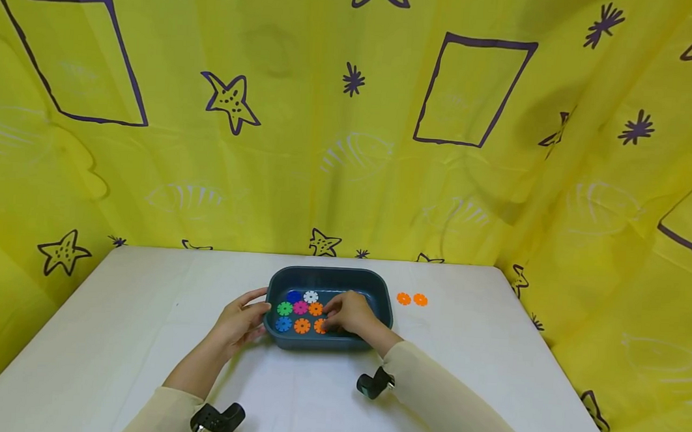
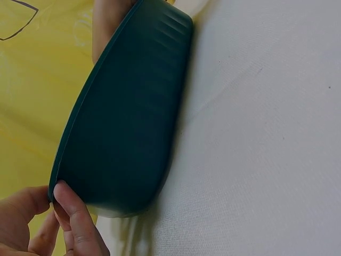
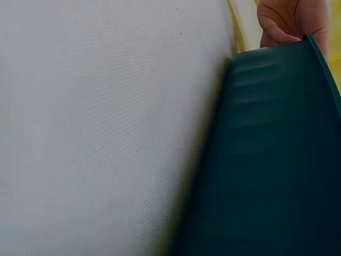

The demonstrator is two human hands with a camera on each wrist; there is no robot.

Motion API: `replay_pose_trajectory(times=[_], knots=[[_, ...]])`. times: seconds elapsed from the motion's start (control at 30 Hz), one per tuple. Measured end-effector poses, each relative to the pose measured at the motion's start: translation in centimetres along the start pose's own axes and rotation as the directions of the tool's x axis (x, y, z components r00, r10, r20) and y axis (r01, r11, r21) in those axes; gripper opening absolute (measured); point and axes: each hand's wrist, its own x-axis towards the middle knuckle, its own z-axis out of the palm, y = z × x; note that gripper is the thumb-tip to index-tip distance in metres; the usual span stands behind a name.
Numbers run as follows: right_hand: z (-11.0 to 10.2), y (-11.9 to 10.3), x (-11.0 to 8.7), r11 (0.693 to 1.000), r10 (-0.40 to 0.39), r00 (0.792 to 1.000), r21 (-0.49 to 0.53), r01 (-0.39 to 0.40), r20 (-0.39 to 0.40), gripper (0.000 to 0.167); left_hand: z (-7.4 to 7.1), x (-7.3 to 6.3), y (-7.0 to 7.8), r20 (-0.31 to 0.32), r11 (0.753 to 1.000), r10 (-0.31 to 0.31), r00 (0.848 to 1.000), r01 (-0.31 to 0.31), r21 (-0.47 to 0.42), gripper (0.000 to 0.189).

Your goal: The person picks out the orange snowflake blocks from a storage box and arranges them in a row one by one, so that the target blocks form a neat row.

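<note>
A dark teal plastic basin (image 1: 327, 342) sits on the white table. My left hand (image 1: 242, 321) grips its left end, and in the left wrist view the thumb and fingers (image 2: 74, 213) pinch the rim. My right hand (image 1: 349, 313) reaches inside over the front wall, its fingertips pinching an orange notched plastic disc (image 1: 319, 326) at the right of the front row. Beside it lie another orange disc (image 1: 302, 326) and a blue disc (image 1: 283, 323). Behind are green (image 1: 284, 309), pink (image 1: 300, 307) and orange (image 1: 315, 309) discs, then dark blue (image 1: 293, 296) and white (image 1: 310, 296) ones.
Two loose orange discs (image 1: 412, 299) lie on the white tabletop (image 1: 462, 352) right of the basin. A yellow curtain (image 1: 301, 174) with dark drawn stars and squares hangs behind and around the table. Each wrist wears a black camera (image 1: 218, 419).
</note>
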Motion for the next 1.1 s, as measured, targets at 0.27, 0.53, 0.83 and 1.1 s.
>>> replay_pose_trajectory(times=[0.27, 0.53, 0.83, 1.1], knots=[[0.15, -0.24, 0.19, 0.999, 0.02, 1.0, -0.037, -0.02, -0.019, 0.02, -0.01, -0.04, 0.03, 0.003, 1.0, 0.0, 1.0, 0.0, 0.002, 0.049], [0.16, -0.34, 0.28, 0.998, 0.02, 1.0, -0.06, -0.021, -0.014, 0.022, 0.04, 0.08, 0.11, 0.0, 1.0, 0.006, 1.0, -0.006, 0.008, 0.049], [0.14, -0.31, 0.2, 0.996, -0.006, 1.0, -0.086, 0.004, -0.019, 0.021, 0.08, 0.17, 0.11, 0.001, 1.0, 0.0, 1.0, 0.0, 0.001, 0.048], [0.17, -0.31, 0.09, 0.996, -0.019, 1.0, -0.091, 0.017, -0.015, 0.017, 0.0, -0.01, 0.13, 0.002, 1.0, -0.001, 1.0, 0.001, 0.014, 0.049]])
